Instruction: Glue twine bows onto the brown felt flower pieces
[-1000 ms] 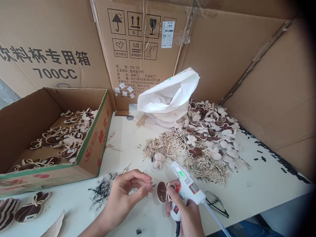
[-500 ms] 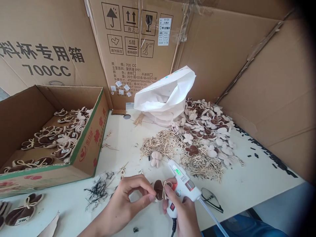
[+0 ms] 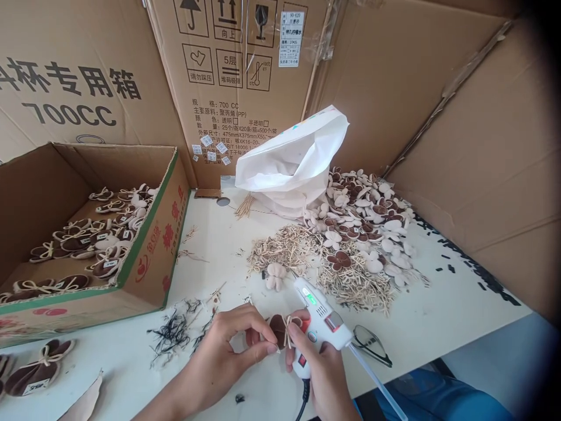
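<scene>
My right hand (image 3: 322, 362) is wrapped round a white hot glue gun (image 3: 322, 313), its nozzle pointing up and left. The thumb and fingers of that hand also grip a small brown fabric piece (image 3: 277, 328) with a pale cord bow (image 3: 288, 331). On the piece's left edge, the thumb and forefinger of my left hand (image 3: 236, 342) are pinched closed. A tiny pale bit shows at those fingertips, too small to name. Just beyond the nozzle lies a pale petal-shaped fabric piece (image 3: 276, 276).
At left stands an open cardboard box (image 3: 142, 257) of finished bow-tied pieces. A heap of fabric pieces (image 3: 372, 216), cut cords (image 3: 355, 289) and a white bag (image 3: 291, 169) lie at the back. Glasses (image 3: 372, 345) rest right of the glue gun; black threads (image 3: 170, 333) lie left.
The whole view has shifted slightly, so the scene sits a little higher and further left. Both hands keep nearly the same hold on the brown piece and the glue gun.
</scene>
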### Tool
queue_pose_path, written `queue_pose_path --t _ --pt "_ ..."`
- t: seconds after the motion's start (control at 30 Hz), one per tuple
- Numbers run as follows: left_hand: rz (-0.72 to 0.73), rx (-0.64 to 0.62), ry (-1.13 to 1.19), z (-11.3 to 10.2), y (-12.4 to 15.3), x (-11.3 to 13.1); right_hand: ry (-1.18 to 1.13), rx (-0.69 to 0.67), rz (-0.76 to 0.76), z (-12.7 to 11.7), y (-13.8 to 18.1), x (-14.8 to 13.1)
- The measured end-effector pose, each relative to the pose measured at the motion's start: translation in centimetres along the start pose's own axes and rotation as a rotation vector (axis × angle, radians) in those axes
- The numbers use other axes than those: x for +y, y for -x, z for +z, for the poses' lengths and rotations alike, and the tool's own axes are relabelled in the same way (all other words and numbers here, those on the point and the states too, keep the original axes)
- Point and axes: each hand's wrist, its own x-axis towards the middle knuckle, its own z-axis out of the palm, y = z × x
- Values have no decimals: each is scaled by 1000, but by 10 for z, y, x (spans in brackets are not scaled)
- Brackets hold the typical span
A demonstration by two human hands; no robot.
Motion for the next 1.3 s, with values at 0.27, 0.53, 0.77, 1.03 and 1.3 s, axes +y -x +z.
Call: queue_pose_path --t 0.27,0.53,0.77,1.03,1.3 --pt "41 3 -30 3 0 -4 -18 -12 3 3 2 -5" --pt "71 29 -95 2 1 -8 -34 -8 20 3 2 -4" --pt "47 25 -133 3 1 -8 -5 -62 22 1 1 -1" --pt "-80 22 -145 2 1 -3 -34 -58 30 2 2 -1" --pt "-121 -28 -169 -3 1 3 -42 -41 26 4 2 -5"
